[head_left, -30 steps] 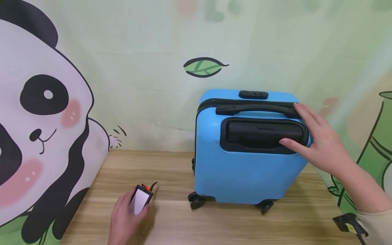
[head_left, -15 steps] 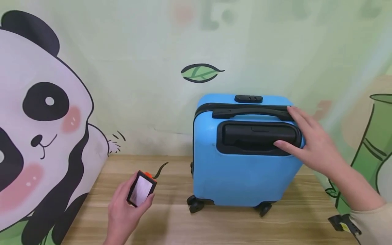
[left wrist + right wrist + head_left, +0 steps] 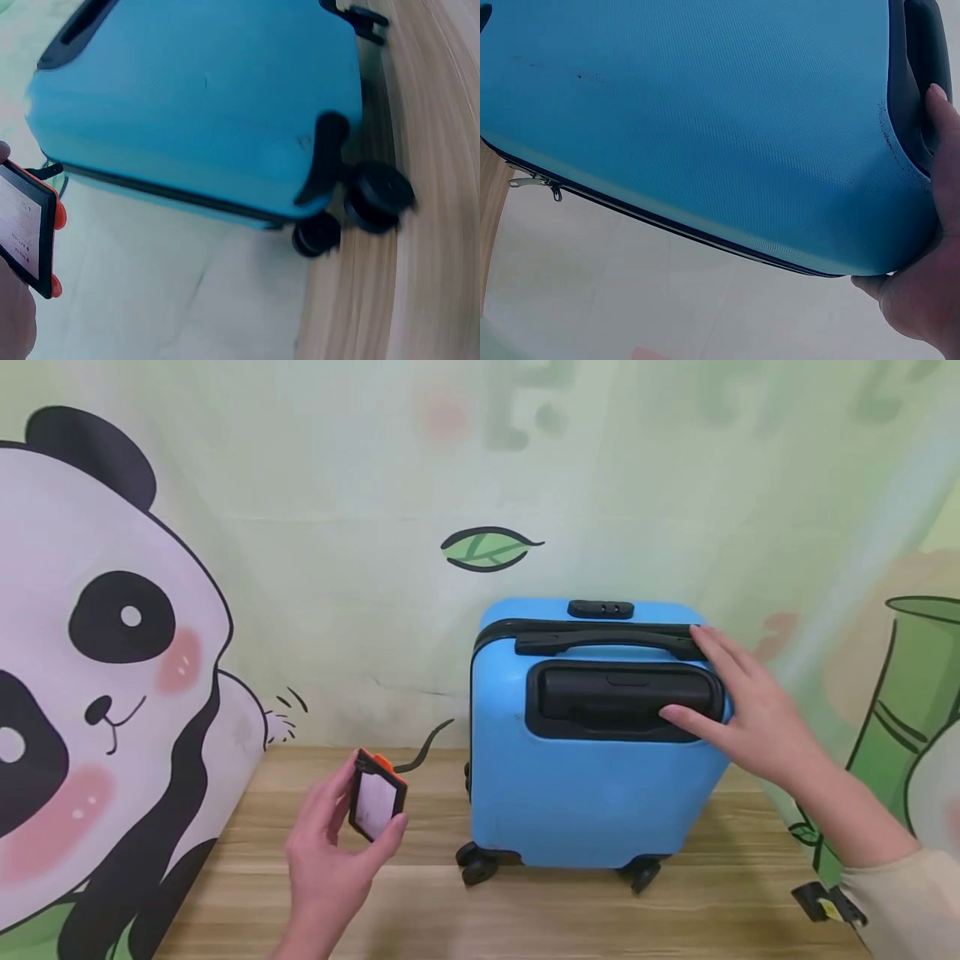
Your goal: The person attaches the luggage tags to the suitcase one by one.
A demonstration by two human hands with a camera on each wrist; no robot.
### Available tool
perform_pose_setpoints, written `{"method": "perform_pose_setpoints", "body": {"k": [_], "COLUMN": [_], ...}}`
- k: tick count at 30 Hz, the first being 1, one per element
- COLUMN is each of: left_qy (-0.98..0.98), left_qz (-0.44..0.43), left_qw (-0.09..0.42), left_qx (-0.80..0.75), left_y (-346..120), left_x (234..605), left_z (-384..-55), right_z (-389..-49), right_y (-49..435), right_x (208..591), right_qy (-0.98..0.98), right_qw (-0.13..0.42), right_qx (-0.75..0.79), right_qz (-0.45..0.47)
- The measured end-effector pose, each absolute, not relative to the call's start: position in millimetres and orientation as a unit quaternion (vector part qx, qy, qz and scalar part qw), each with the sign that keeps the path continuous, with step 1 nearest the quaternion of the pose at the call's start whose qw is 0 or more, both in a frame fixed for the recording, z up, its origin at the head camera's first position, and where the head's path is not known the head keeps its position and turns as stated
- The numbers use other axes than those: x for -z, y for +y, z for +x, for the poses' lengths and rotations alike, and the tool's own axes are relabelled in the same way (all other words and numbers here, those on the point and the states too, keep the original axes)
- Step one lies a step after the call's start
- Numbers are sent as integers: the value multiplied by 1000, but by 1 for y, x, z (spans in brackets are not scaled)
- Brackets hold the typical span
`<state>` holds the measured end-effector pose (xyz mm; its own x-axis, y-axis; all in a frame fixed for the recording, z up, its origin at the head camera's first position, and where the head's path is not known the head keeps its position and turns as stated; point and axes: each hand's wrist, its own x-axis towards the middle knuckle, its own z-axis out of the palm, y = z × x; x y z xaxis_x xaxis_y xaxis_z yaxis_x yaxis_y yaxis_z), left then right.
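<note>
My left hand (image 3: 333, 856) pinches a luggage tag (image 3: 377, 802) by its sides, fingers on one edge and thumb on the other. The tag has a black frame, an orange edge and a white printed card; its dark strap (image 3: 427, 748) sticks out toward the suitcase. Upright on its wheels stands a blue hard-shell suitcase (image 3: 577, 802). Across its upper right corner rests my right hand (image 3: 757, 718), fingers extended near the end of the black carry handle (image 3: 611, 639). In the right wrist view its thumb (image 3: 939, 105) lies at the recess of the pull handle.
Wood-grain boards (image 3: 420, 910) lie under the suitcase, whose black wheels (image 3: 477, 864) show at the bottom. Close behind hangs a pale green backdrop (image 3: 360, 568) with a printed panda (image 3: 120, 710) at left. A zipper pull (image 3: 531, 182) dangles at the suitcase's edge.
My left hand has lifted the luggage tag up and to the right, closer to the suitcase, tilting it more upright. The right hand stays on the suitcase corner; the head view has shifted slightly.
</note>
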<state>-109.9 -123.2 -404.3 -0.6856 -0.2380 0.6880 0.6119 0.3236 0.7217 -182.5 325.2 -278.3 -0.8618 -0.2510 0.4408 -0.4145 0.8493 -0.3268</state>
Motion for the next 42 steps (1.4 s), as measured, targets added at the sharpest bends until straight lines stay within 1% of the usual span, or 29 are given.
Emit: {"method": "perform_pose_setpoints", "body": {"k": [5,9,15,20,24,32,35,42], "left_qy": [-702,-689,-671,-656,-655,-647,-643,-645], "left_qz": [-125,-131,-157,-186,-196,-196,-192,-190], "left_qw": [349,343,327,298,273,241,233,219], "left_qx": [608,625,646,668,677,697,704,707], "left_y": [-108,-99,-92,-88,-84,-75,-72,-64], "left_x": [399,396,390,381,377,382,384,385], "left_z": [-108,-106,-100,-92,-88,-92,-94,-96], "right_z": [-182,-182,-181,-177,-171,-159,-154,-147], "right_y": [326,326,325,324,316,276,257,217], "right_x": [279,278,276,274,272,274,277,287], "right_qy": [-944,-945,-945,-942,-928,-849,-822,-785], "right_qw": [187,182,176,183,223,341,357,345], "right_qx": [-211,-213,-217,-217,-199,-160,-159,-154], "right_qz": [173,171,170,177,223,369,414,491]}}
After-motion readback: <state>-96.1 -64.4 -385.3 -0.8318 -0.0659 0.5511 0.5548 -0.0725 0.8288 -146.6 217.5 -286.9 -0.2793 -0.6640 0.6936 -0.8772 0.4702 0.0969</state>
